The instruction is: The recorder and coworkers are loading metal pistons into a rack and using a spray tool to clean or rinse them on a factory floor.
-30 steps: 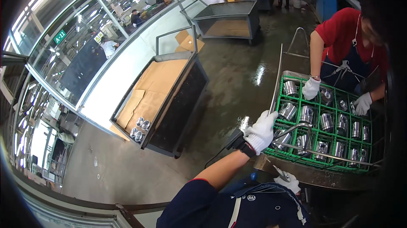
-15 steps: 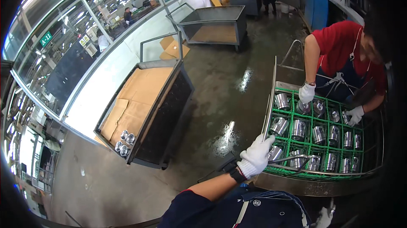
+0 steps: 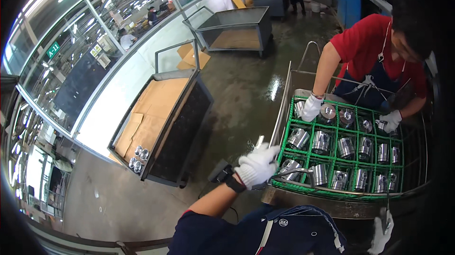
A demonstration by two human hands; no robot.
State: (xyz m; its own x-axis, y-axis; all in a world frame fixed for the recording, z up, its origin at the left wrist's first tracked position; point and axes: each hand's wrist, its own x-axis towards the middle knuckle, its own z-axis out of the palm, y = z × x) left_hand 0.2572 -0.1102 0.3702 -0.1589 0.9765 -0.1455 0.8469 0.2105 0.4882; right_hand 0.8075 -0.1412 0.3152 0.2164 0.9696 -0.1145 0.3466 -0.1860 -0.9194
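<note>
Left grip (image 3: pixel 257 166): is resting at metal rail (image 3: pixel 286 84), closure unclear. Right grip (image 3: pixel 380 232): is grasping slim hand tool (image 3: pixel 387 206), pointing toward green crate's (image 3: pixel 335 134) front edge. Metal pistons (image 3: pixel 321 142): are sitting in crate compartments. Risk: tool possibly scraping pistons if overshooting that edge. Room: floor (image 3: pixel 232 117) is running between rail and black cart (image 3: pixel 173 136).

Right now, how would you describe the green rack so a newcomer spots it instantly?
On the right, a co-worker in red leans over the green rack. It lies right of the person's left hand. Holding rows of shiny metal cylinders, it stands out by its green dividers from the dark cart at left, lined with cardboard.
</note>
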